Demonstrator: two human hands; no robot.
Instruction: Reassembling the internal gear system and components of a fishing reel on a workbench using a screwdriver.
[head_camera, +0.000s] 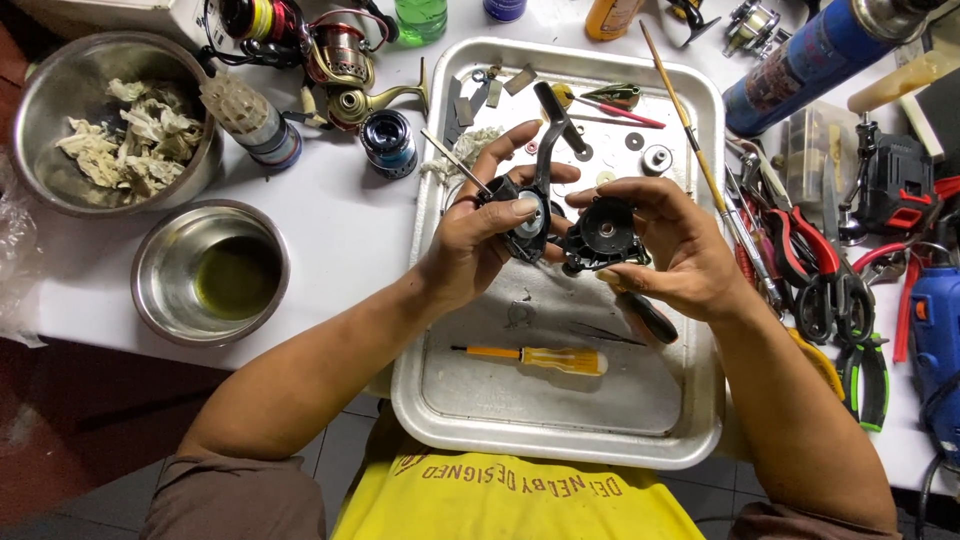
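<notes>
Both hands are raised over the metal tray (700, 120), near the centre of the view. The left hand (470, 245) grasps a black reel side plate (528, 215) with a crank handle (552, 125) pointing toward 12 o'clock; the thumb lies across the plate's face and the fingers wrap behind it. The right hand (675, 250) grasps the black reel body (602, 235), its open geared side facing up, fingertips pinching its rim. Plate and body sit just beside each other, edges touching or nearly so; which cannot be told. A dark-handled tool (645, 315) protrudes beneath the right palm toward 5 o'clock; whether that hand grips it cannot be told.

On the tray floor, at 6 o'clock from the hands, lies a yellow-handled screwdriver (540, 358). Small washers and parts (640, 150) are scattered at 12 o'clock on the tray. A thin wooden stick (680, 110) lies across the tray's right rim.

At 9 o'clock from the tray stands a steel bowl of green liquid (212, 272); at 10 o'clock, a larger steel bowl of crumpled rags (115, 125). Red-handled pliers (800, 250) and other hand tools lie at 3 o'clock on the white table (330, 230).
</notes>
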